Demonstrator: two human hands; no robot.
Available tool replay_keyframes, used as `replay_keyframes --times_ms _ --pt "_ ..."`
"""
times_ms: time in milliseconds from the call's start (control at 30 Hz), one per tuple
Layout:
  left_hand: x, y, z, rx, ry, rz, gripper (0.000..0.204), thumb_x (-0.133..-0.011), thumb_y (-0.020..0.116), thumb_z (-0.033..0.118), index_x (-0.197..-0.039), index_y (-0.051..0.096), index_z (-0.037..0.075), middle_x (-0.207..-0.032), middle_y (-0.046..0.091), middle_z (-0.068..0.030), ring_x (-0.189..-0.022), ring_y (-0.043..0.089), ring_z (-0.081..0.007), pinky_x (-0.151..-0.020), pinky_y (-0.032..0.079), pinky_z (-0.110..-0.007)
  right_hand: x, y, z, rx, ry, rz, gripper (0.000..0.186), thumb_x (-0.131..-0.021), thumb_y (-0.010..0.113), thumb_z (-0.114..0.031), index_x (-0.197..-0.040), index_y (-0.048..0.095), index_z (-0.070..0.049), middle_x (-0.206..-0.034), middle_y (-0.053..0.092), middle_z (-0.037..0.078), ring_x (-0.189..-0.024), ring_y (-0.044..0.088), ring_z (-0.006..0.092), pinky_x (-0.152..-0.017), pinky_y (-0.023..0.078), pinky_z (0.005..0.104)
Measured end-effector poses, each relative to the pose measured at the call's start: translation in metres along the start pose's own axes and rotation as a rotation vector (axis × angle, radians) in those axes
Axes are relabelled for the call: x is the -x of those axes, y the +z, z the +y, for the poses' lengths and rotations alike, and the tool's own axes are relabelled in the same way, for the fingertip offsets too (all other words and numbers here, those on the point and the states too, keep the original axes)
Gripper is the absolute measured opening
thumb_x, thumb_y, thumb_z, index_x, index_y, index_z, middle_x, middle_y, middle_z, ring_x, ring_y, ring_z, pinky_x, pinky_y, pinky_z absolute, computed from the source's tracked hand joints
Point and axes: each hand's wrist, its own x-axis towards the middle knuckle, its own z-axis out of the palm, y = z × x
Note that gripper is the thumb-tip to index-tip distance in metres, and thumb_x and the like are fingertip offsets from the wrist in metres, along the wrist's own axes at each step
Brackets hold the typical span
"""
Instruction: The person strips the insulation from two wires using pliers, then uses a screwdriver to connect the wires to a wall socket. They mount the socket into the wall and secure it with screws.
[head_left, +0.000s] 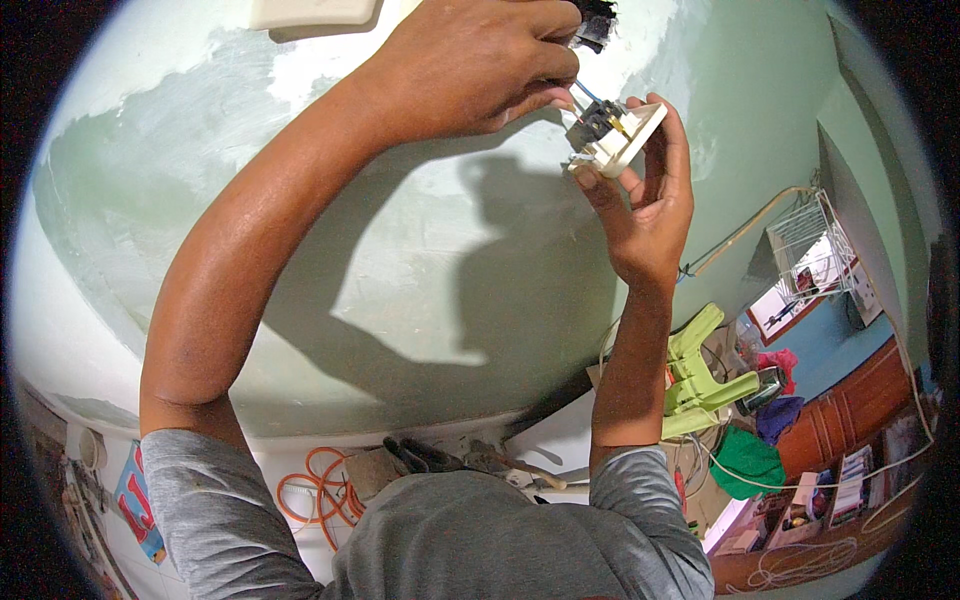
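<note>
At the top of the head view, my left hand [500, 65] has its fingers curled, pinching a thin wire [570, 112] beside the back of a white switch or socket plate [641, 135] with black fittings. My right hand [648, 220] grips that plate by its edges, thumb underneath and fingers behind it. A blue wire [588, 92] runs from the fittings up toward a dark, rough hole [597, 22] in the patched, pale green wall [390, 240].
A white wall fitting [305, 14] is at the upper left. Below lie a green plastic stool [700, 380], an orange hose or cord [320, 495], scattered tools [480, 460] and a green bag [745, 460]. A wire rack [800, 250] stands at the right, with white cable along that side.
</note>
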Motion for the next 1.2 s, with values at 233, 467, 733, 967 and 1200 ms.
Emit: replay_keyframes --times_ms 233,467,733,967,1200 --pt "0.001 0.0 0.0 -0.003 -0.004 0.006 0.025 -0.09 0.075 0.033 -0.083 0.072 0.009 -0.088 0.059 -0.0058 -0.092 0.057 -0.0218 -0.103 0.043 -0.047 0.0 0.0 0.002 0.021 -0.01 0.002 0.096 -0.079 0.087 0.002 -0.156 0.03 0.001 -0.154 0.041 0.023 -0.143 0.044 0.0324 -0.108 0.054 0.0446" --pt "0.002 0.003 -0.002 0.02 -0.009 -0.002 0.025 -0.09 0.075 0.033 -0.083 0.072 0.01 -0.086 0.059 -0.0053 -0.09 0.057 -0.0211 -0.104 0.044 -0.046 0.0 0.005 0.0 0.055 -0.021 0.029 0.098 -0.075 0.09 0.0 -0.155 0.033 0.001 -0.15 0.043 0.021 -0.14 0.047 0.0309 -0.108 0.054 0.0443" --pt "0.003 -0.001 -0.007 0.038 0.057 -0.011 0.023 -0.088 0.076 0.033 -0.081 0.073 0.011 -0.082 0.06 -0.0007 -0.086 0.057 -0.0181 -0.09 0.046 -0.039 0.002 0.018 -0.002 0.145 -0.056 0.096 0.096 -0.073 0.091 -0.001 -0.153 0.038 -0.001 -0.144 0.046 0.017 -0.133 0.054 0.0287 -0.103 0.059 0.0413" --pt "-0.001 -0.007 -0.012 0.068 0.131 -0.02 0.02 -0.088 0.074 0.029 -0.08 0.074 0.011 -0.082 0.062 -0.0002 -0.084 0.057 -0.0171 -0.082 0.047 -0.034 0.005 0.023 0.002 0.215 -0.082 0.144 0.096 -0.073 0.092 -0.003 -0.152 0.038 -0.001 -0.141 0.048 0.017 -0.13 0.056 0.0278 -0.1 0.061 0.0404" --pt "-0.009 0.006 -0.012 0.193 0.175 -0.014 0.018 -0.086 0.075 0.024 -0.081 0.076 0.007 -0.082 0.065 -0.0022 -0.086 0.06 -0.0193 -0.075 0.051 -0.035 0.005 0.031 0.006 0.368 -0.113 0.236 0.098 -0.071 0.095 -0.011 -0.152 0.041 -0.004 -0.139 0.05 0.017 -0.125 0.059 0.0284 -0.093 0.063 0.0376"
